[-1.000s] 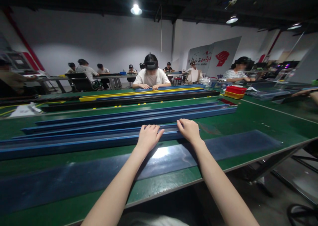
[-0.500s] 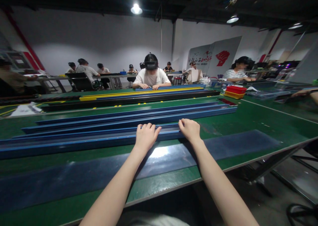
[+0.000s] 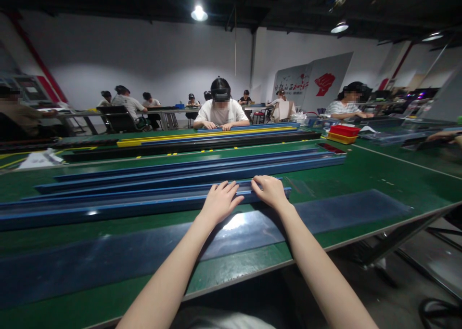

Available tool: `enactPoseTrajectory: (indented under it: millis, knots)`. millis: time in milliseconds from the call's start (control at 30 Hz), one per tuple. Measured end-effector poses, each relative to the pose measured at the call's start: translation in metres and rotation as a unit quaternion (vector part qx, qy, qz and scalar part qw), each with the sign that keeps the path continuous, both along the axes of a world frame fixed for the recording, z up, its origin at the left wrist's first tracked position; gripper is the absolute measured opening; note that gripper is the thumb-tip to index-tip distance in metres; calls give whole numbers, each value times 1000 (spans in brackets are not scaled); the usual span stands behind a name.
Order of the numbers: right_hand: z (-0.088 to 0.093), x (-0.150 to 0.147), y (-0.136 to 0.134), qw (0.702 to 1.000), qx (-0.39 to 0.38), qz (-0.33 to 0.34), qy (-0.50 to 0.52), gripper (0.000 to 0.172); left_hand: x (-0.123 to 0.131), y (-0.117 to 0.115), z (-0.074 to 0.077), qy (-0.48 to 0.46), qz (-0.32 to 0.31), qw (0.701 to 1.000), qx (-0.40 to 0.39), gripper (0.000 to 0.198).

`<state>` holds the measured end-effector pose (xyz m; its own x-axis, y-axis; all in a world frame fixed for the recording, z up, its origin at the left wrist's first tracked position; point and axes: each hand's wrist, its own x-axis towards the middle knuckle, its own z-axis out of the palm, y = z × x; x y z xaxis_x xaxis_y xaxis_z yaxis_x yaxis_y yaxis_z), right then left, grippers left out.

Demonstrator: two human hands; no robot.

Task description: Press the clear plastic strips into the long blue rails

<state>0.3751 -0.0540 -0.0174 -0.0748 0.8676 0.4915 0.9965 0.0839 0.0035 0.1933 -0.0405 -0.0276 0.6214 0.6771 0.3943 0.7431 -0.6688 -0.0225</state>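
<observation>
A long blue channel-shaped profile (image 3: 119, 210) lies across the green table in front of me, its right end showing just past my right hand. My left hand (image 3: 221, 204) rests over its near wall, fingers stretched into the channel and thumb apart. Close to the end, my right hand (image 3: 270, 191) has its fingers bent over the profile, gripping it; the fingertips are partly hidden. Nearer to me, under my forearms, a long translucent plastic strip (image 3: 144, 252) lies flat and shiny on the table.
More blue profiles (image 3: 317, 163) lie just behind, with a dark red flat object (image 3: 331, 148) at their right end. Farther back are black (image 3: 202, 147) and yellow profiles (image 3: 173, 137) and red and yellow bins (image 3: 342, 132). A co-worker (image 3: 221, 108) sits opposite.
My left hand has slid right and its fingers have straightened. My right hand has shifted slightly left, uncovering the profile's right end.
</observation>
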Motion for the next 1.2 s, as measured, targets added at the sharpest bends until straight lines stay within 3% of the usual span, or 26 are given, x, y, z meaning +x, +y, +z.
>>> enactPoseTrajectory:
  millis: [167,333,567,1000,1200]
  knots:
    - [1,6,0,999,1,-25,45,31,0,0,4,-8,12,1000,-28,40]
    - [0,11,1,991,9,-102,90,26,-3,0,12,-14,28,999,-25,38]
    - [1,13,2,982,-6,-163,98,26,-9,-1,20,-32,113,993,-8,43]
    - [2,12,1,986,-20,-152,65,25,-7,-2,14,-50,102,993,30,40]
    - [0,7,0,996,-15,-77,33,24,-4,-2,10,-49,59,997,31,37]
